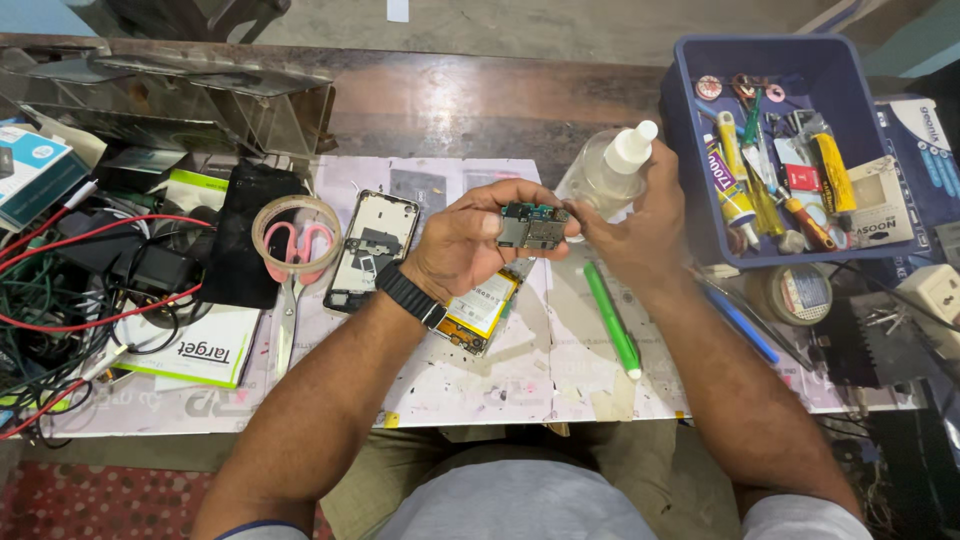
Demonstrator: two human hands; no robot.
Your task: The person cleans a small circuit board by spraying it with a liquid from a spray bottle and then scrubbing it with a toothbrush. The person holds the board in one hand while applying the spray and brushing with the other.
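Left hand (465,235): clamped on a small circuit board (532,227).
Right hand (640,225): closed on a clear bottle (607,170), touching the board.
Far right: blue bin (690,150).

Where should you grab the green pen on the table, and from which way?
Probably the middle of the green pen, from straight above. It lies flat on the paper mat, its long sides bare, slanting from under the right hand toward the near edge; fingers pinch across its thin barrel.

The circuit board (533,226) looked matt green with dull metal shields. The squeeze bottle (608,170) was cloudy, soft plastic with a white cap. The desk (470,100) showed worn, glossy dark wood under scuffed paper sheeting (520,375). The bin (700,150) was smooth blue plastic.
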